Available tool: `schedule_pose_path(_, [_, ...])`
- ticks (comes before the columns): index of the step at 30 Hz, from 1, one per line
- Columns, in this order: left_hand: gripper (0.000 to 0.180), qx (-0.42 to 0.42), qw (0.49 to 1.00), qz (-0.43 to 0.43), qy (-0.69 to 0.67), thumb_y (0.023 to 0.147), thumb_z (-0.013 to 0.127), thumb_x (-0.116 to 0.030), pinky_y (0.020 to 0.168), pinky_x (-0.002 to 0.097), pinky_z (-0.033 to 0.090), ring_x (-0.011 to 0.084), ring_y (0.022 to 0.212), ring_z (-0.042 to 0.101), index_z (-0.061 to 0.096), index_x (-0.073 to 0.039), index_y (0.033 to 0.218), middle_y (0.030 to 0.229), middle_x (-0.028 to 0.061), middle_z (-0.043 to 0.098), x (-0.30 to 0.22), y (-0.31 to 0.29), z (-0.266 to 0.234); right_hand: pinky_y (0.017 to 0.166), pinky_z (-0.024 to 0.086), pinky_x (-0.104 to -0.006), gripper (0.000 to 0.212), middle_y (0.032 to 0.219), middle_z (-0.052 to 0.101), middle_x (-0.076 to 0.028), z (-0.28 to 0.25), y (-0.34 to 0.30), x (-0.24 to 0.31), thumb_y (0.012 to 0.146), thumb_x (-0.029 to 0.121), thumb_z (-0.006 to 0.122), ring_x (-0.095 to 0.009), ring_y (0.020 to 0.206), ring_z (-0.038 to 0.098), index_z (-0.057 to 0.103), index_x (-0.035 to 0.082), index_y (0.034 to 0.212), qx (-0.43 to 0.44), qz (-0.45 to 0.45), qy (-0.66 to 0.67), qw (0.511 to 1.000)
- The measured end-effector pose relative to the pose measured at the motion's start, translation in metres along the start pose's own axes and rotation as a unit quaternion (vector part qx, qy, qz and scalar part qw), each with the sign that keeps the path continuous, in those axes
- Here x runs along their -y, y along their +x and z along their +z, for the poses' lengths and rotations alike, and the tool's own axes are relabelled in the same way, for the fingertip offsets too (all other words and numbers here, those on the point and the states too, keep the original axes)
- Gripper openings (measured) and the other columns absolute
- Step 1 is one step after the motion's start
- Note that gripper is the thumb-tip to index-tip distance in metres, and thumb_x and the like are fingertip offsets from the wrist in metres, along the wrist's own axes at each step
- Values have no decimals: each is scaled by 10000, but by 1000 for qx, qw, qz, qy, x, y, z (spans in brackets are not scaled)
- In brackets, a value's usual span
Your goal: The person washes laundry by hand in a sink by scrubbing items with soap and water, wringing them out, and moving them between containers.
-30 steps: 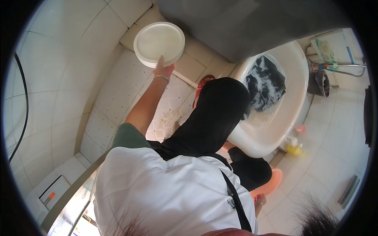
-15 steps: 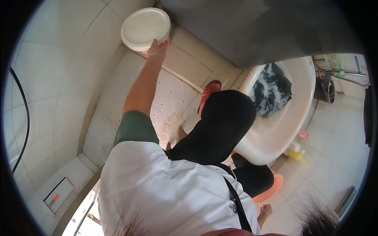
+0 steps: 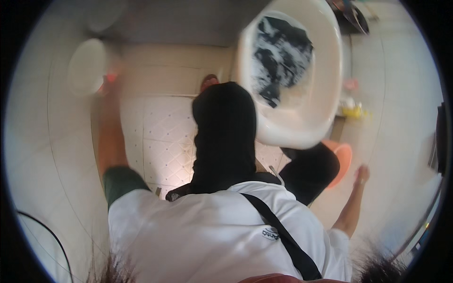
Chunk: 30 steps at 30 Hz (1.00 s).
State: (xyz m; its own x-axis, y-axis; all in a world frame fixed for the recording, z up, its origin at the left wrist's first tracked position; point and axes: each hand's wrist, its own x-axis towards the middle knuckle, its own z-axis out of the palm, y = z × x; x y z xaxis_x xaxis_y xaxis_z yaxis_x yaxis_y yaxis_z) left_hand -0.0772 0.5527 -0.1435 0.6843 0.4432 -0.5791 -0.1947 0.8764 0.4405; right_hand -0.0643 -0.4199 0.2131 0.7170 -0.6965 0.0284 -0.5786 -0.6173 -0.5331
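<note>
My left arm reaches to the far left. There my left hand [image 3: 112, 78], smeared by motion, is at the edge of a white round lid or tub [image 3: 86, 67]; which of the two it is, I cannot make out. A small red patch shows by the fingers. My right hand [image 3: 362, 174] hangs out to the right beside a coral-pink basin [image 3: 343, 160], with no object visible in it; its fingers are too small and blurred to read. A white oval tub [image 3: 325, 89] ahead holds dark wet cloth [image 3: 285, 52] in suds.
A dim, pale round shape [image 3: 106, 14] shows at the far left, beside a grey panel [image 3: 179, 23]. Right of the tub lie a yellow-and-white container [image 3: 351, 109] and a pink item [image 3: 350, 85]. A dark bin [image 3: 351, 19] stands at the far right. A black cable hangs at left.
The view has shifted. The white round thing at my left hand has come nearer to me and tilted, with the hand beside it. My right arm has come further into view.
</note>
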Motion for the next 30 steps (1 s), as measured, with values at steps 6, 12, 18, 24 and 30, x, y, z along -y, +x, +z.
schedule_pose_path(6, [388,135,864,-45,483,872,444,-359,788,294,445,185,887,542,468,-43,1097,1073,126,531,20,-103,145,627,436,-223,223,899,570,-4,203,12,147,826,185,539,-112,801,560,553,70,1017,230,-86,153,957])
schedule_pose_path(12, [318,272,696,-125,652,878,451,-317,749,249,442,114,840,548,510,-70,1070,983,66,581,108,-169,331,883,396,-353,340,1080,544,-164,393,-81,215,770,183,537,-287,1027,502,538,66,1089,401,-400,-105,818])
schedule_pose_path(18, [316,329,595,-153,718,847,484,-288,705,244,438,103,791,525,506,-56,1060,944,31,567,262,-114,365,929,341,-482,657,1349,245,-129,488,-163,199,727,377,582,-363,1181,316,302,195,1293,489,-350,-287,745])
schedule_pose_path(24, [459,361,332,111,864,783,565,-317,874,377,381,349,1073,437,455,-119,1183,1188,222,423,380,-24,284,868,384,-419,377,1149,473,-118,470,-101,138,743,317,506,-294,1111,388,565,112,1054,529,-352,-374,675])
schedule_pose_path(30, [541,234,328,67,913,787,472,-496,984,400,245,384,1183,287,453,-172,1219,1297,248,282,448,-34,219,859,353,-428,483,1071,441,-243,483,-71,121,684,407,582,-391,1013,411,541,77,1035,246,-232,-229,913])
